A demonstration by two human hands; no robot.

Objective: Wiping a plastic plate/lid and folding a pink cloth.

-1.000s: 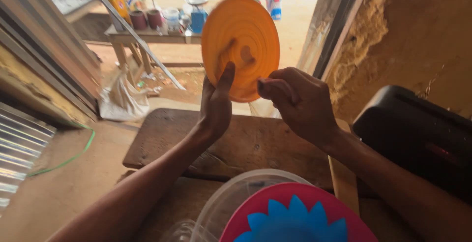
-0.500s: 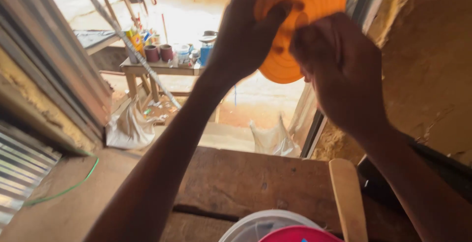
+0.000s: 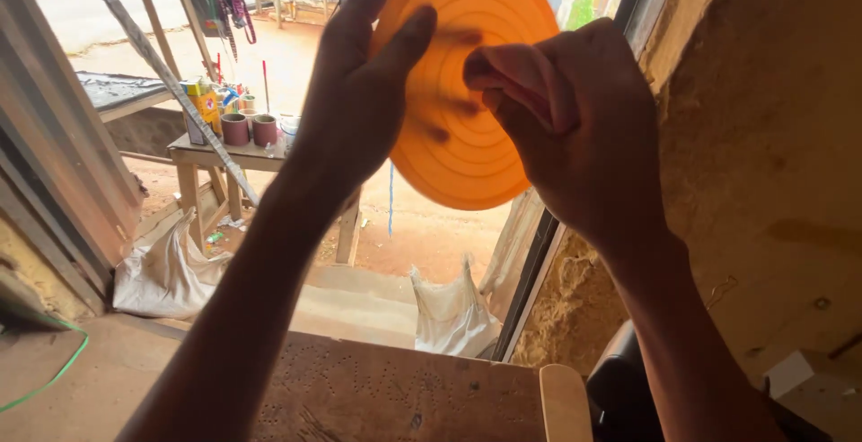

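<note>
Overhead: left hand (image 3: 359, 92), right hand (image 3: 575, 123), grips closed on one orange disc (image 3: 467, 83), seemingly.

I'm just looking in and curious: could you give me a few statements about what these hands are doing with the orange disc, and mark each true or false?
1. Both hands hold the orange disc up against the daylight. True: the left hand grips its left side and the right hand its right side.
2. The disc is square and blue. False: it is round and orange, with ringed ridges.
3. A small wooden table with little pots stands outside. True.
4. The disc lies flat on the wooden board. False: it is raised well above the board, in the hands.
5. White sacks rest on the ground by the steps. True.
6. The right hand hangs free. False: it pinches the disc's edge.
</note>
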